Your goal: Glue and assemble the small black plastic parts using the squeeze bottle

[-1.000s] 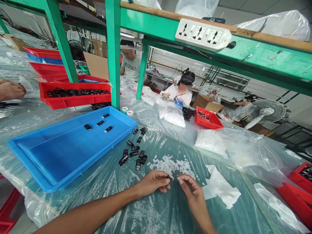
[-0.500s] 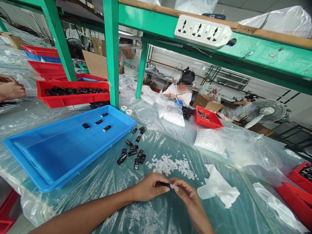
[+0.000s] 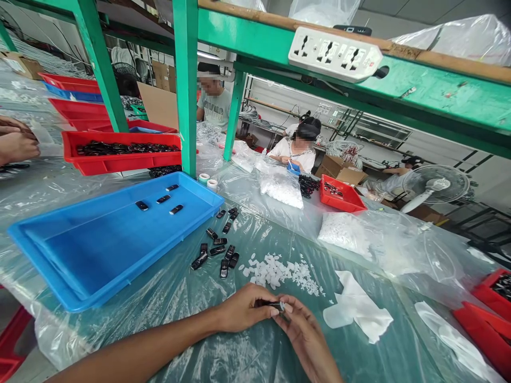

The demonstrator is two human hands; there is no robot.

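Observation:
My left hand (image 3: 241,308) is closed around a small glossy black plastic piece (image 3: 266,304) that lies sideways between thumb and fingers. At its right end, my right hand (image 3: 302,325) pinches a small whitish piece (image 3: 282,306) against the black one. Whether the two are joined I cannot tell. Just beyond my hands is a loose pile of small white pieces (image 3: 275,269). Several similar black pieces (image 3: 224,249) lie on the plastic-covered table to the left of that pile. A blue tray (image 3: 88,260) further left holds several more.
A white cloth (image 3: 365,308) lies right of my hands. Red bins (image 3: 131,159) of black parts stand behind the tray, near a green post (image 3: 186,90). Bags of white pieces (image 3: 281,191) lie across the table. At far left are a co-worker's hands (image 3: 18,141); other people sit beyond.
My right hand's fingers have shifted and turned slightly at the end of the black piece, which now shows more clearly. The left hand has barely moved.

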